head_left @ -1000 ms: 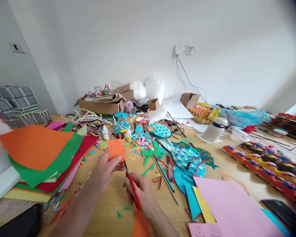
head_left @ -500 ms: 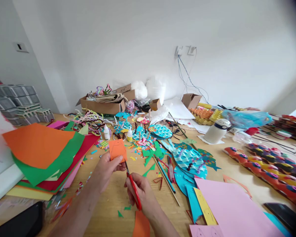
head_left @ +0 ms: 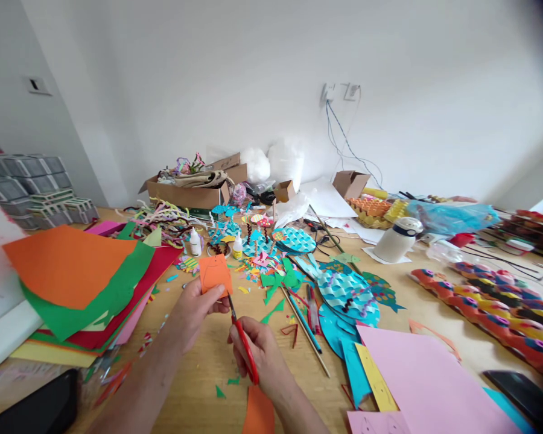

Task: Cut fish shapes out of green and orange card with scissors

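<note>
Between the thumb and fingers of my left hand (head_left: pixel 202 306) is a small piece of orange paper (head_left: pixel 215 272), held up with a drawn outline on it. My right hand (head_left: pixel 257 346) grips red-handled scissors (head_left: pixel 247 349) whose blades point up at the paper's lower right edge. Whether the blades are parted there is too small to tell. Below my right hand lies an orange paper strip (head_left: pixel 258 413) on the table. Small green scraps (head_left: pixel 220 392) lie left of it.
At left stands a stack of coloured paper (head_left: pixel 72 271). Two glue bottles (head_left: pixel 195 242) stand beyond my hands. Right of them are blue woven paper fish (head_left: pixel 348 292), a pencil (head_left: pixel 305 322), pink paper (head_left: pixel 434 380), a white bottle (head_left: pixel 397 240) and painted egg cartons (head_left: pixel 484 310).
Almost nothing differs. The orange paper and scissors have shifted very slightly, and both hands keep the same hold.
</note>
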`<state>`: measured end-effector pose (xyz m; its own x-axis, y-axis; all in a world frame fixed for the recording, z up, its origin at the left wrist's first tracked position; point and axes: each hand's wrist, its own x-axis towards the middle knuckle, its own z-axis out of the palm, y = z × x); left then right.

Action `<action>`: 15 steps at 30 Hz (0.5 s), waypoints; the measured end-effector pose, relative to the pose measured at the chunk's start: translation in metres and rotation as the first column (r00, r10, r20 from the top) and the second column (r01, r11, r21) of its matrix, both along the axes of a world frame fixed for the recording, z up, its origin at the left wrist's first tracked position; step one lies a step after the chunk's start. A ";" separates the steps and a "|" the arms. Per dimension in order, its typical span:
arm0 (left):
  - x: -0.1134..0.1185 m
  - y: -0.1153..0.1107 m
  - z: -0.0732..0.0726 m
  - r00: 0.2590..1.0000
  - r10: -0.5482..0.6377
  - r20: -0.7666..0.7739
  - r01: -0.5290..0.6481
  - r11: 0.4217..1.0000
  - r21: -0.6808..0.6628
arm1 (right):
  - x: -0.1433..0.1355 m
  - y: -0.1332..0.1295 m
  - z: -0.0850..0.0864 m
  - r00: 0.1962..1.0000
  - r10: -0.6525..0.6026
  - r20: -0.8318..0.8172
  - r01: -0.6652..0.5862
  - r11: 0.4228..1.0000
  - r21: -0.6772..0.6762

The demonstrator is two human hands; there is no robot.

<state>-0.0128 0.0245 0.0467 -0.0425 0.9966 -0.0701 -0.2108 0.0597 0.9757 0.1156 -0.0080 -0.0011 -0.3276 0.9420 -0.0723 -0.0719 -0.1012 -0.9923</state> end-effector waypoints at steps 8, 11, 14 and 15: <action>-0.003 0.001 -0.001 1.000 -0.010 0.015 0.010 1.000 -0.010 | 0.000 -0.001 0.000 1.000 0.010 0.012 -0.010 1.000 0.010; -0.004 0.001 -0.001 0.999 -0.031 0.016 0.032 0.999 -0.017 | 0.000 -0.001 -0.001 1.000 0.012 0.013 -0.012 1.000 0.010; -0.005 0.001 -0.001 0.999 -0.052 0.013 0.052 0.998 -0.018 | 0.000 -0.001 -0.002 0.999 0.003 0.036 -0.004 1.000 0.026; -0.005 0.001 -0.001 0.998 -0.057 0.012 0.057 0.998 -0.019 | 0.000 -0.001 -0.002 0.999 0.002 0.047 -0.003 1.000 0.029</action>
<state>-0.0178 0.0259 0.0456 0.0151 0.9959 -0.0893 -0.2181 0.0905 0.9717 0.1157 -0.0089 -0.0028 -0.3270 0.9431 -0.0606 -0.0248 -0.0727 -0.9970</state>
